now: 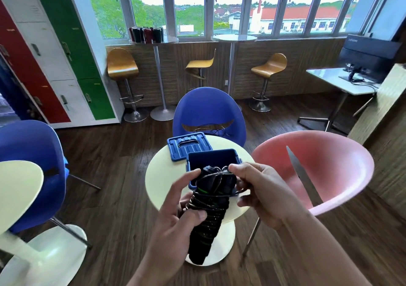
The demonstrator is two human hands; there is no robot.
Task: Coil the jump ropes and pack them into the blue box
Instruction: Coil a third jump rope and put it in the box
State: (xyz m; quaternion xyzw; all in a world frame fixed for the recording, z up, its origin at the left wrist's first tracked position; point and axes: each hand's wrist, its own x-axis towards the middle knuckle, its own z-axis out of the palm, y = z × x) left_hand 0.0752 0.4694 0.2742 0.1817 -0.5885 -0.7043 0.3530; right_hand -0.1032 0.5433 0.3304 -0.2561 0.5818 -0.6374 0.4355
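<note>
1. The left hand gripped the jump rope by its two black handles, which were held side by side. The thumb pressed on the thin cable wound round them.
2. The right hand pinched a loop of that cable between thumb and forefinger at the upper end of the handles.
3. The bundle was in the air, tilted, with its upper end over the near rim of the blue box and its lower end toward the person. Green bands showed on the handles.
4. The blue box stood open on the round pale table.
5. The blue lid lay flat on the table just behind the box, toward the left.
6. A blue chair stood beyond the table and a pink chair stood at its right. A thin dark cable showed through the slot in the blue chair's back.
</note>
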